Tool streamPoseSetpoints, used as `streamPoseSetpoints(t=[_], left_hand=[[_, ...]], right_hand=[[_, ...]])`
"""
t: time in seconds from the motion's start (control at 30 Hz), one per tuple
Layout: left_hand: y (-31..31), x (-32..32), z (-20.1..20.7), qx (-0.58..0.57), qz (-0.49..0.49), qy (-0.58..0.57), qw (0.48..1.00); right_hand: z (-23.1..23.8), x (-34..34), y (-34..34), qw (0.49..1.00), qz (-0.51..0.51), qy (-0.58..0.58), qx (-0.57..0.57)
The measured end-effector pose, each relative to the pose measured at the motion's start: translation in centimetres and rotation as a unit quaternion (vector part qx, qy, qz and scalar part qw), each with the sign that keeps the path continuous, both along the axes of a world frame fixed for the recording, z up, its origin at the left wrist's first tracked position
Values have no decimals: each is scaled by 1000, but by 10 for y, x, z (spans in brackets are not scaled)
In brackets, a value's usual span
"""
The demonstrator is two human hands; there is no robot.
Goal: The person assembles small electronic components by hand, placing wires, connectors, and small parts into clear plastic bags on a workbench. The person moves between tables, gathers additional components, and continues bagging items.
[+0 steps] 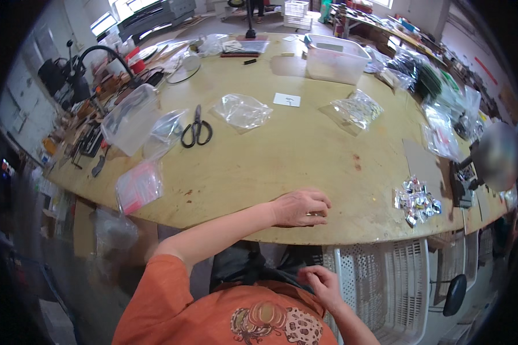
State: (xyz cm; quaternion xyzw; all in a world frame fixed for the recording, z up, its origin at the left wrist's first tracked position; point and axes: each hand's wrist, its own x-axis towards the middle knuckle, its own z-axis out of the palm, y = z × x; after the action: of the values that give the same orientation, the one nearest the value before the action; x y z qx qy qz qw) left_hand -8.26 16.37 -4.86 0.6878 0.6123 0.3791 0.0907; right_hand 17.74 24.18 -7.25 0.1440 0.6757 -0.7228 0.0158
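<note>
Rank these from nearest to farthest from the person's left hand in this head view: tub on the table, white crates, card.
From the left hand:
1. Card: ahead, mid-table.
2. Tub: farther ahead, slightly right, near the far edge.
3. White crates: farthest, beyond the table.

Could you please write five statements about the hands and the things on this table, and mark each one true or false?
1. The right hand is off the table, near the orange shirt. True.
2. The left hand grips the scissors. False: it is at the table's near edge, apart from them.
3. The white card lies between a crumpled clear bag and a filled clear bag. True.
4. The silver packets lie at the table's left side. False: they lie on its right side.
5. The scissors' blades point away from the person. True.
</note>
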Motion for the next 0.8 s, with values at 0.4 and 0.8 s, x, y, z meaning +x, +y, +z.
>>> streamPoseSetpoints(t=[0.4,0.8], left_hand=[[-19,-8,-5,38,221,-362,905],[7,15,-2,-112,-14,-382,917]], right_hand=[[-22,-84,-7,758,47,-162,-630],[-23,-87,-2,714,71,-123,-685]])
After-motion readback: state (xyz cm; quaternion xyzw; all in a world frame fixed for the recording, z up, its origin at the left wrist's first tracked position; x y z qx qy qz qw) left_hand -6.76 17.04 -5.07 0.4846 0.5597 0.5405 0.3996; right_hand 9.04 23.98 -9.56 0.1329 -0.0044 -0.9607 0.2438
